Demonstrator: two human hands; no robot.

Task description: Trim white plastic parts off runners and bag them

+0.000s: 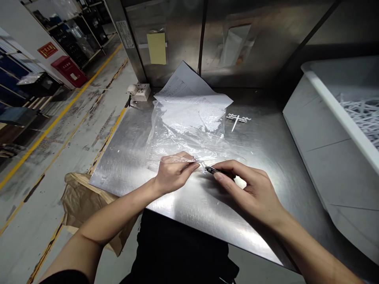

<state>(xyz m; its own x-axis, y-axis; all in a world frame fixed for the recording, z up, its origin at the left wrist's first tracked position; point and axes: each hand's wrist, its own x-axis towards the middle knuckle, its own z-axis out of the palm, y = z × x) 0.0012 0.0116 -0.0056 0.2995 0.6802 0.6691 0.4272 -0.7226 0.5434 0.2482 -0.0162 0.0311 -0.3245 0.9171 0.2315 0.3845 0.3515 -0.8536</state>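
Observation:
My left hand (174, 171) pinches a small white plastic sprue (203, 166) above the near edge of a clear plastic bag. Closed round dark-handled nippers (211, 170), my right hand (251, 185) holds their tip right at the sprue. The clear bag (186, 136) lies flat on the metal table and has many small white pieces inside its far part. Beyond the bag's right side rests another white branched sprue (237, 119). My fingers hide most of the nippers and part of the held sprue.
A printed sheet (189, 86) lies behind the bag, near a power socket (140, 92). At right stands a big white bin (322, 118) with many white sprues (363, 118). A brown paper bag (85, 201) sits below the table's left edge (109, 146). Metal panels rise behind.

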